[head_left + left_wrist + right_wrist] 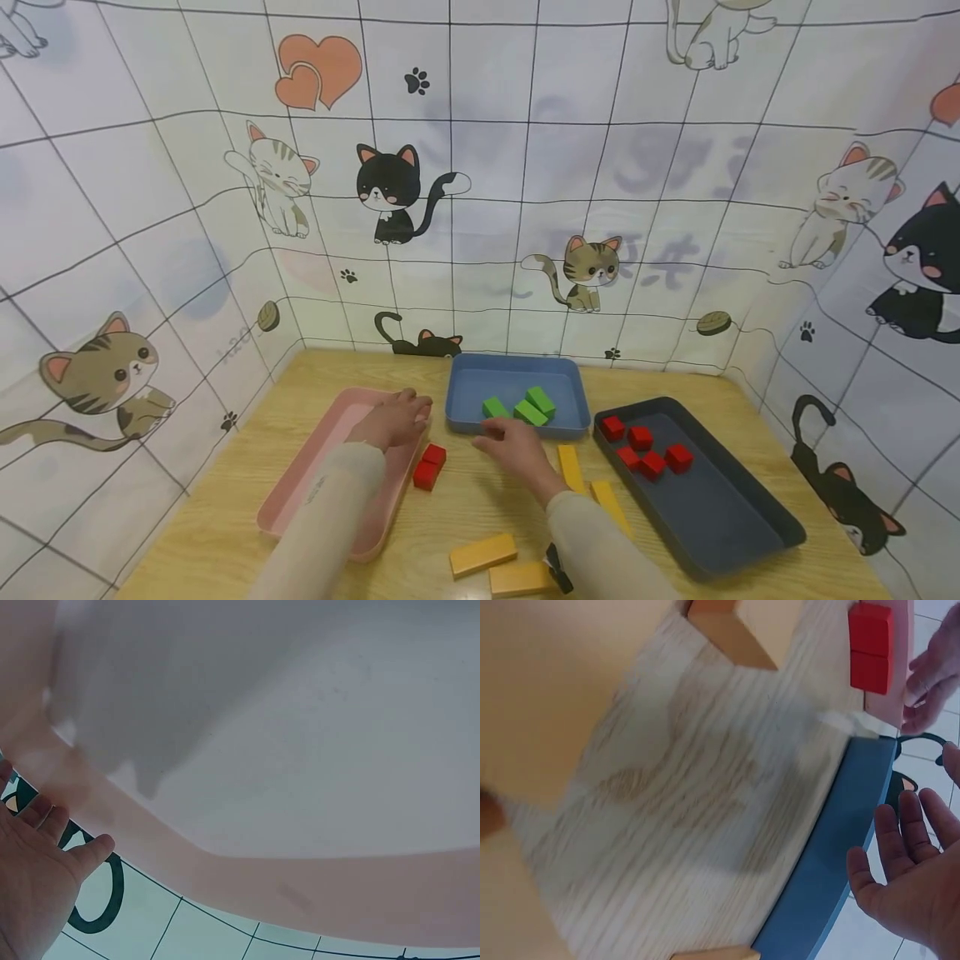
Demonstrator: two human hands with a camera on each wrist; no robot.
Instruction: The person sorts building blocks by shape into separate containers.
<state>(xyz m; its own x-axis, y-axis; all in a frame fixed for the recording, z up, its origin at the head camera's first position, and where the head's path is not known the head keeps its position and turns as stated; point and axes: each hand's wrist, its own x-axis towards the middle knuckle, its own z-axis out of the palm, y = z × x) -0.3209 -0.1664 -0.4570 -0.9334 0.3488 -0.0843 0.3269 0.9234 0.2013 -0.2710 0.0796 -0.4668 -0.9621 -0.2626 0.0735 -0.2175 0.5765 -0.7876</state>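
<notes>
My left hand (396, 417) hovers over the far right end of the pink tray (270, 500), its fingers loosely extended and holding nothing. In the left wrist view the tray's bare inside fills most of the picture. My right hand (517, 450) is just in front of the blue tray (461, 392), palm down with relaxed fingers and nothing in them. Three green blocks (540, 402) lie in the blue tray, partly behind the right fingertips. Between the hands, two red blocks (425, 475) sit end to end beside the pink tray's right rim.
At the right, a dark grey tray (720, 517) holds several red cubes (652, 464). Several yellow blocks (483, 556) lie on the wooden table (442, 521), some by the right forearm. A small black object (557, 567) shows beside the right sleeve. A cat-patterned sheet (487, 167) surrounds the table.
</notes>
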